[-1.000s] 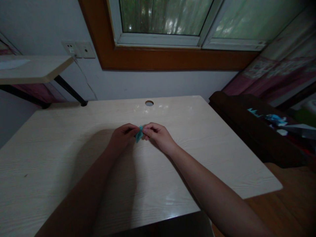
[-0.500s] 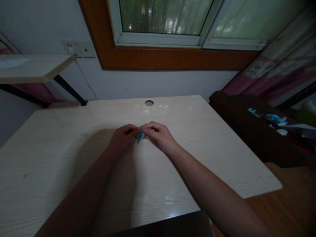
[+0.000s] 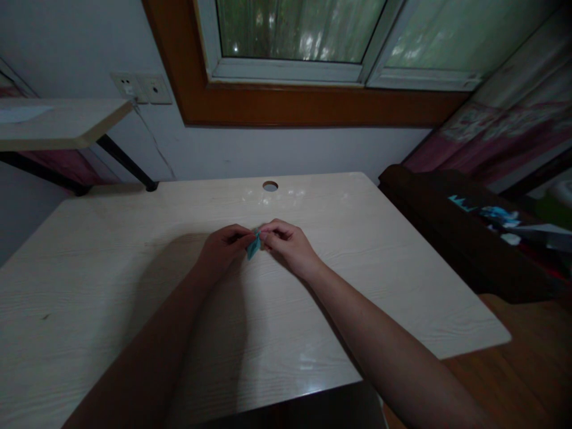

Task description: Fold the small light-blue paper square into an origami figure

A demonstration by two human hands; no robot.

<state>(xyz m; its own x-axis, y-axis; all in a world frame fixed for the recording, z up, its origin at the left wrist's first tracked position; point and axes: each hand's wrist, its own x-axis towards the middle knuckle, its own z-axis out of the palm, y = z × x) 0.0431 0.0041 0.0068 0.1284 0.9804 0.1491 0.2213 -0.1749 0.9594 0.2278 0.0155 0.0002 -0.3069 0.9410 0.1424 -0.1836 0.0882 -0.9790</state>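
Note:
Between my two hands, over the middle of the pale wood-grain desk (image 3: 339,298), is a small teal piece of folded paper (image 3: 253,246). My left hand (image 3: 227,243) pinches it from the left between thumb and fingers. From the right, the thumb and fingertips of my right hand (image 3: 286,241) close on its upper part. The paper's pointed lower end hangs free below the fingertips. Its upper part is largely covered by the fingers, so the exact fold cannot be made out.
A raised shelf (image 3: 67,125) on black legs stands at the desk's back left. A round cable hole (image 3: 270,186) lies near the back edge. Beyond the right edge is a dark wooden cabinet (image 3: 429,220) with several small items on it. A window (image 3: 295,36) is behind.
My right fingertips have shifted slightly to the right, and a little more of the teal paper shows between the hands. My left hand has stayed almost still.

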